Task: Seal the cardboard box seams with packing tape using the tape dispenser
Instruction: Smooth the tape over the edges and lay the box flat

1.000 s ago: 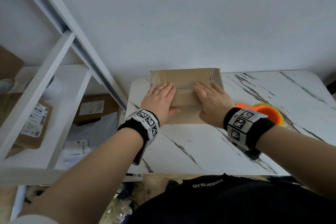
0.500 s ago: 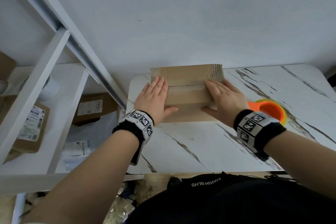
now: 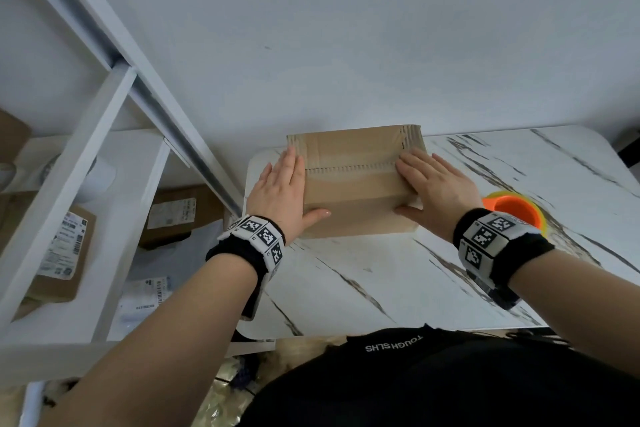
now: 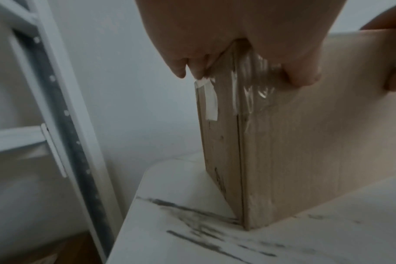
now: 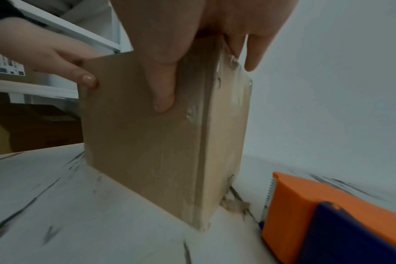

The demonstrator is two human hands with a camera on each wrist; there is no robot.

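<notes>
From the head view, we pressed our left hand [image 3: 280, 191] and right hand [image 3: 434, 189] flat, fingers straight, on the ends of the box [image 3: 353, 180] on the table [image 3: 381, 281]; the dispenser [image 3: 512, 210] lay just right. At the left wrist, tape [image 4: 255, 85] wrapped its corner. At the right wrist, the dispenser [image 5: 317, 210] sat beside the box [image 5: 147, 142].

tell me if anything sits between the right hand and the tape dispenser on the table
Nothing visible does. The tape dispenser lies on the marble table just right of the cardboard box, beside the right hand, with only bare tabletop between them. Both hands are on the box, the left hand at its other end.
</notes>
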